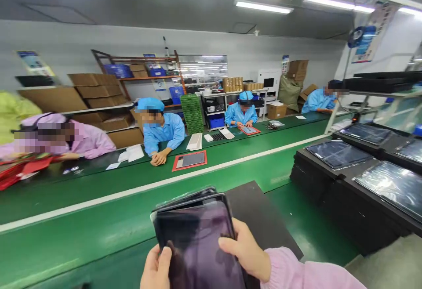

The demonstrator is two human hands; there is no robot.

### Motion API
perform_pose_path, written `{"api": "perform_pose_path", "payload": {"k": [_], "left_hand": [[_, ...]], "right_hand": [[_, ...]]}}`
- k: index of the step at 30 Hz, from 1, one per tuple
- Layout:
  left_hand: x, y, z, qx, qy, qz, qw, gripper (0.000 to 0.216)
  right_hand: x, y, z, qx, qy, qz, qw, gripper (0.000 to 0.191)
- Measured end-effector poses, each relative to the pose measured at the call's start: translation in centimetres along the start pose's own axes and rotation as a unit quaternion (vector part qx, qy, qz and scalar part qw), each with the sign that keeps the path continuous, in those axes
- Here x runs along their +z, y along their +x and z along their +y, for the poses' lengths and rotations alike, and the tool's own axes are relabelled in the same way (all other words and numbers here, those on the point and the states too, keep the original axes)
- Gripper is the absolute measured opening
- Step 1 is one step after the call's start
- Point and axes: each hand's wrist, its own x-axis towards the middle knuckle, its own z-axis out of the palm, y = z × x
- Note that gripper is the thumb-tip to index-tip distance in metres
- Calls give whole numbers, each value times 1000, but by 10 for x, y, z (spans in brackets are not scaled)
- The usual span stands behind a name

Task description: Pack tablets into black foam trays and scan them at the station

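Note:
Two stacked tablet-like panels [201, 236] with glossy dark faces and black rims are held up before me, one slightly askew behind the other. My left hand [156, 267] grips their lower left edge, thumb on the front face. My right hand [245, 249], below a pink sleeve, clasps the right edge with its thumb also across the front. The fingers behind the panels are hidden. Under and behind the panels lies a flat black foam board [260, 218] on the green bench.
A green conveyor bench [108, 218] with a white strip runs across. At right, stacked black foam trays [326, 192] carry glossy panels [339, 153]. Opposite sit several co-workers, one beside a red mat [202, 162] bearing a grey panel. Cartons [95, 89] and green crates [191, 113] stand behind.

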Motion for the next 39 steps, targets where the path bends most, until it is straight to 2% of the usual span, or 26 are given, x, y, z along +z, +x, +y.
{"api": "perform_pose_path", "payload": {"k": [2,5,7,9,11,14,16,20,25,28,32,36,39], "left_hand": [[21,-21,8,102,-46,34,993,49],[53,-41,15,286,-60,67,954,44],[71,-46,18,380,-25,41,924,43],[85,-46,19,428,3,-14,903,51],[91,-44,19,443,10,-77,893,57],[91,-41,16,451,16,-136,882,49],[90,-41,14,459,19,-130,879,46],[91,-42,13,467,20,-94,879,44],[93,-42,11,484,8,-94,870,40],[92,-40,9,506,8,-86,858,40],[90,-38,13,524,-6,-87,847,39],[88,-38,16,507,-19,-77,858,39],[84,-32,5,490,-4,-45,870,43]], "right_hand": [[-20,-2,-14,-71,-78,-9,994,41],[-50,7,-27,-106,-124,-30,986,42],[-65,13,-29,-136,-107,-33,984,51],[-75,17,-27,-179,-81,-41,980,64],[-82,17,-25,-193,-91,-66,975,62],[-87,16,-26,-187,-135,-96,968,45],[-88,16,-27,-197,-141,-88,966,39],[-88,18,-26,-208,-121,-76,968,39],[-88,21,-21,-249,-110,-94,958,32],[-88,23,-19,-262,-122,-91,953,34],[-87,22,-18,-225,-137,-88,961,42],[-87,20,-15,-173,-125,-88,973,50],[-90,23,-6,-136,-107,-105,979,57]]}}
